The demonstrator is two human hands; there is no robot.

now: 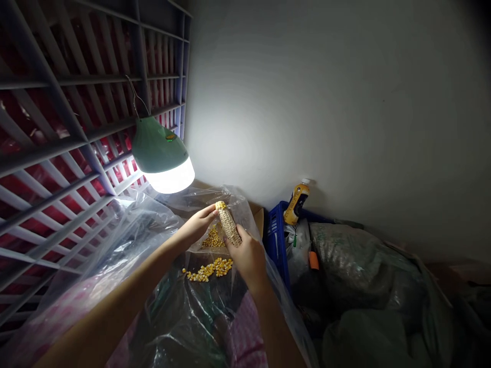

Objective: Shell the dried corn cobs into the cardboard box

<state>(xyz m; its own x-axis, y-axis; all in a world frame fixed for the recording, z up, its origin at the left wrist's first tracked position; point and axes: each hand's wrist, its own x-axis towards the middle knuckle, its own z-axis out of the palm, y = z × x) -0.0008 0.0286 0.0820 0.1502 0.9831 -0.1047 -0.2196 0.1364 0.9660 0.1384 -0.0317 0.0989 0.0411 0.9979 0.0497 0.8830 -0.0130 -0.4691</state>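
Note:
A corn cob [229, 226], mostly stripped and pale, is held up at a tilt in front of me. Yellow kernels still cover its upper tip. My right hand [247, 255] wraps round its lower end. At the top, the fingers of my left hand [201, 222] are closed against the kernel-covered tip; the thumb's contact is partly hidden. Below the cob, loose corn kernels [209, 271] lie in a row on a clear plastic sheet [176, 306]. More kernels are heaped just behind, partly covered by my right hand and the cob.
A lit green lamp [161, 148] hangs by a wire hook from a slatted plastic crate [88, 138] at left. To the right stands a blue crate [278, 240] with a yellow bottle [297, 202] in it. Full sacks [356, 255] lie beyond, along the pale wall [326, 102].

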